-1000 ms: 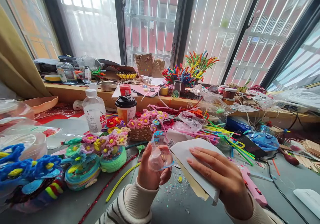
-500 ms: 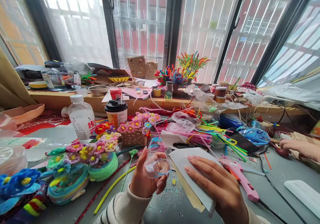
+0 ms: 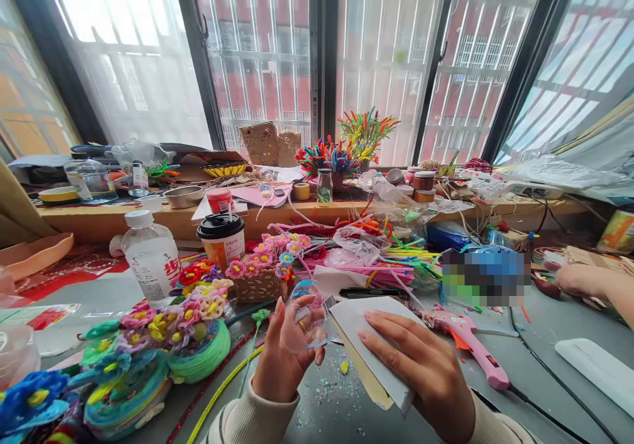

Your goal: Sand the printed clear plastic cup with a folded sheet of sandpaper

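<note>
I'm watching the clear plastic pouch first. It is up off the surface, just in front of the chest, pinched in the left hand, whose fingers curl round it. A bit of blue print shows at its top, too small for me to read.

Just beside it the right hand lies flat, fingers stretched out, on a tilted stack of white paper with a yellowish sheet underneath. I cannot tell whether the thumb grips it from below. A barcode strip peeks out at the stack's upper corner, and its digits are illegible.

As for progress, I judge that a good deal is finished. Pipe-cleaner flowers fill a small woven basket, and more sit on a green coil to the left. Loose glitter flecks lie scattered on the grey surface below the hands, and a heap of unused pipe cleaners lies behind, so plenty of material looks unworked.

A pink glue gun rests to the right, and a black pen lies just beyond the paper. Farther back stand a cup with a black lid and a water bottle. The bottle's label carries red characters I cannot make out. Another person's hand rests at the far right edge.
</note>
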`<state>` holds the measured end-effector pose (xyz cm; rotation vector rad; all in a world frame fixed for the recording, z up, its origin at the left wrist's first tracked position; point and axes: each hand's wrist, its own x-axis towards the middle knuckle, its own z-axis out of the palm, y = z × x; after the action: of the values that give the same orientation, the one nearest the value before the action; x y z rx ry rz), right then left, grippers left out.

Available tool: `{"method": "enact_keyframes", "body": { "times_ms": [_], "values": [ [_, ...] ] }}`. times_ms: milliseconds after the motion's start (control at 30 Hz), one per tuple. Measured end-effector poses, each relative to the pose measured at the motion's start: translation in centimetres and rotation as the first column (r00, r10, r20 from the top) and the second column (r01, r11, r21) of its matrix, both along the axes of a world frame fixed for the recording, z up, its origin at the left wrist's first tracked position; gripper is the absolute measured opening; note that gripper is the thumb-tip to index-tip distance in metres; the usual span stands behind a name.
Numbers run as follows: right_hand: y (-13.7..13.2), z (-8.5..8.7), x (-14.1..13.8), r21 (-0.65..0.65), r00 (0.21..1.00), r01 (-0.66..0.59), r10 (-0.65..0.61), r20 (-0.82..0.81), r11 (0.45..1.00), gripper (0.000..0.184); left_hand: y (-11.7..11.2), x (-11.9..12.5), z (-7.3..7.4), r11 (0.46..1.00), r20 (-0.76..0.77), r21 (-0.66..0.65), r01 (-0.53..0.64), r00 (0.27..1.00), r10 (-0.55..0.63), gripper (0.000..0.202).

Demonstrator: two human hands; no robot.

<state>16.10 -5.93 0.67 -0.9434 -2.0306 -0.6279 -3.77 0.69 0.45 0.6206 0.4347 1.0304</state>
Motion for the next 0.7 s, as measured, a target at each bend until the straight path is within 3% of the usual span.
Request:
{"method": "enact_keyframes", "body": {
  "times_ms": [200, 367, 700],
  "values": [
    [0.15, 0.48, -0.04, 0.063, 0.997, 0.055, -0.058, 0.053, 0.997, 0.034, -0.11, 0.56, 0.07, 0.999, -0.03, 0.038, 0.025, 0.999, -0.024, 0.04],
    [-0.11, 0.38, -0.42, 0.052, 0.996, 0.001, -0.005, 0.09, 0.999, 0.033, 0.03, 0.82, -0.01, 0.999, -0.043, 0.034, -0.009, 0.999, 0.01, 0.041],
    [-0.56, -0.08, -0.51, 0.044, 0.994, 0.027, -0.032, 0.104, 0.999, 0.034, 0.4, 0.84, -0.12, 0.998, -0.063, 0.024, 0.053, 0.997, -0.052, 0.04]
  ]
}}
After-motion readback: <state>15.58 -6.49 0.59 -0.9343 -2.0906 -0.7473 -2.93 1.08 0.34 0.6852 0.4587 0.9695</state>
